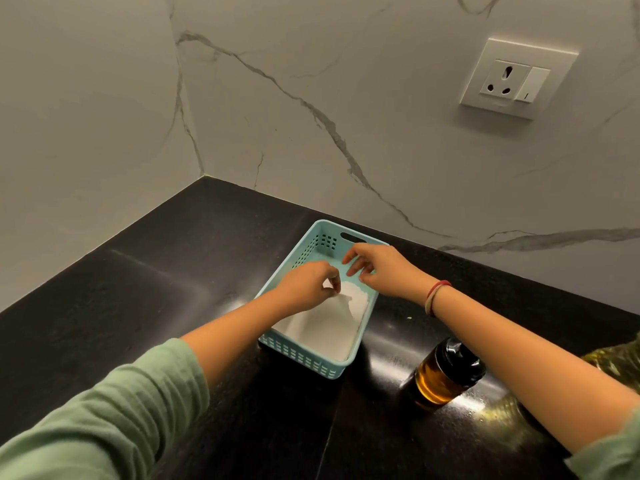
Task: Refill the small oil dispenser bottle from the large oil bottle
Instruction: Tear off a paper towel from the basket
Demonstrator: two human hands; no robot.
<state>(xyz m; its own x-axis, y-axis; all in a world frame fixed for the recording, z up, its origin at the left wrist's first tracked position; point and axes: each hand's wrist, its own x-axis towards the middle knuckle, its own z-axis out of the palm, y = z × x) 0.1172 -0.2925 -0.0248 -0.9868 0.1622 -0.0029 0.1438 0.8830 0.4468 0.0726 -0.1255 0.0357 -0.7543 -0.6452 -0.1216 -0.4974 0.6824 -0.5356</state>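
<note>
Head-worn view (wide-angle), facing forward and down, close over countertop (138,289)

We see a black tabletop (138,306), a pale teal basket (301,362) patterned with gridded slots, and its white liner (322,327). The small bottle (440,379) is amber below and black on top. There are grey-veined white wall (311,81) tiles, a white socket (512,77), green sleeves (121,410), and red and beige wristbands (437,296).

The black counter (156,289) carries a light-blue basket (301,360) and, near it, a small oil bottle (440,381).
</note>
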